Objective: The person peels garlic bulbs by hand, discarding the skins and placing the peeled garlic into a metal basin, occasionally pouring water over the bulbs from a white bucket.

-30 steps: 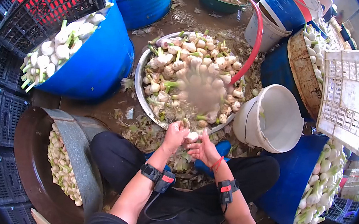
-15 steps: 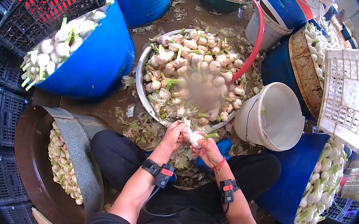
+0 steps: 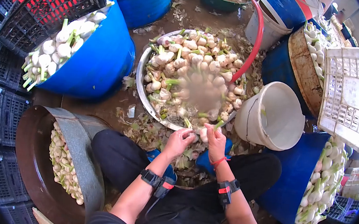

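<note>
In my right hand [image 3: 215,143] is a white garlic bulb [image 3: 204,135], its green stem sticking up past the fingers. My left hand [image 3: 179,142] is just to the left of it, fingers drawn together; whatever they pinch is too small to name. Both hands are at the near rim of a wide metal basin [image 3: 141,91] heaped with garlic bulbs [image 3: 190,45]. A blurred patch hides the middle of the heap. Peeled skins and leaves [image 3: 142,130] lie on the ground below the basin.
A white bucket [image 3: 249,120] stands right of the basin, and a red hose [image 3: 256,45] curves into the basin. Blue tubs of garlic [image 3: 100,67] stand at both sides. Near left is a metal tub [image 3: 74,144] holding small bulbs. A white crate [image 3: 349,96] leans at the right.
My hands have moved apart from their shared hold on the bulb. The right hand has raised it slightly and turned its stem upward; the left has drawn away to the left.
</note>
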`<state>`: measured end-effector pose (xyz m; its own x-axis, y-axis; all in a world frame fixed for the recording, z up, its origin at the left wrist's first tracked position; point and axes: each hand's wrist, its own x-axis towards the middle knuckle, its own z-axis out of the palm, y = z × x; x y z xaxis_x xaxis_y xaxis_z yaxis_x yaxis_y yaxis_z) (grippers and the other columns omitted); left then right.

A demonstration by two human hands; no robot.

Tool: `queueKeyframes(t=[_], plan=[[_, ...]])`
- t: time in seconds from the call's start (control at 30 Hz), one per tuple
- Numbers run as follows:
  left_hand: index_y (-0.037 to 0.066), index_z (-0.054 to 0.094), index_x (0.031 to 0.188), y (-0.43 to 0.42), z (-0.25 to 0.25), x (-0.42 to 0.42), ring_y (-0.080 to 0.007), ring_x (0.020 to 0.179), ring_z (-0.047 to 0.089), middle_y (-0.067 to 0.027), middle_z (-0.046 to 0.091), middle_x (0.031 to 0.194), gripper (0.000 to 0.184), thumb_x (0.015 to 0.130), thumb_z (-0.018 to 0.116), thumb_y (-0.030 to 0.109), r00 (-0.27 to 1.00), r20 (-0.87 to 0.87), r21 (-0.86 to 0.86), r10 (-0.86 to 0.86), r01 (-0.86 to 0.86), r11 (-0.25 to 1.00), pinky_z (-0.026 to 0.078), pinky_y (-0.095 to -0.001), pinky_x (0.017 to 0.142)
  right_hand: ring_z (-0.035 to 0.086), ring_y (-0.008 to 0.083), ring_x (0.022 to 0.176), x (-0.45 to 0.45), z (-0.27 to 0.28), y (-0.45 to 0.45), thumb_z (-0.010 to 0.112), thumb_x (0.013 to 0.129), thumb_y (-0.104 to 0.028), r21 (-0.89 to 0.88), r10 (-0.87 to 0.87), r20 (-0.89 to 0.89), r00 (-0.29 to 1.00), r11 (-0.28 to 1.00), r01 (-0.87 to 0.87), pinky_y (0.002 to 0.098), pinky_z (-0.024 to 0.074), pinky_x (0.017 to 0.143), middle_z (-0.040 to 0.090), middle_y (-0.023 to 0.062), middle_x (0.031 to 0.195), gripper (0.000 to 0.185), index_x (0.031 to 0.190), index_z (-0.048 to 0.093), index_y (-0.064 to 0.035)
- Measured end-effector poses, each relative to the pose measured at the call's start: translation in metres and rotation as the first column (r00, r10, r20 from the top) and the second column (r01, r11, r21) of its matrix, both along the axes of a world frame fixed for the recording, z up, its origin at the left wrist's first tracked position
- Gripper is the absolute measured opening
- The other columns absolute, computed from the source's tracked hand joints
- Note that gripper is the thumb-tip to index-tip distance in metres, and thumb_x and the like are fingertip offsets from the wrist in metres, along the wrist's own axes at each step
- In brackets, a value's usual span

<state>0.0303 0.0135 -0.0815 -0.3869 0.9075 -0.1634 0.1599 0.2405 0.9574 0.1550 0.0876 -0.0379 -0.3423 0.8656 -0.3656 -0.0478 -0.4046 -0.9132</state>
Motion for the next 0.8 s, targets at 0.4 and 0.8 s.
queueKeyframes(t=[0.4, 0.8], plan=[[0.001, 0.063, 0.080, 0.001, 0.029, 0.004, -0.0253, 0.061, 0.060, -0.0161, 0.060, 0.069, 0.019, 0.073, 0.057, 0.018, 0.999, -0.036, -0.202, 0.001, -0.008, 0.979, 0.046, -0.0338, 0.058, 0.049, 0.0133, 0.075, -0.011, 0.011, -0.010, 0.056, 0.085, -0.024, 0.332, -0.013, 0.074, 0.997, 0.943, -0.012, 0.0240, 0.0405, 0.065, 0.051, 0.0023, 0.082, 0.022, 0.088, 0.066, -0.0045], [0.000, 0.056, 0.094, 0.003, 0.037, 0.013, -0.0066, 0.062, 0.054, -0.0017, 0.061, 0.077, 0.018, 0.081, 0.062, 0.011, 0.825, 0.565, 0.004, -0.033, 0.037, 0.999, 0.045, -0.0207, 0.056, 0.058, 0.0149, 0.070, -0.009, -0.033, 0.000, 0.045, 0.091, -0.014, -0.406, -0.405, -0.231, 0.885, 0.867, 0.290, 0.0272, 0.0483, 0.058, 0.058, 0.0062, 0.083, 0.011, 0.095, 0.048, -0.0041]])
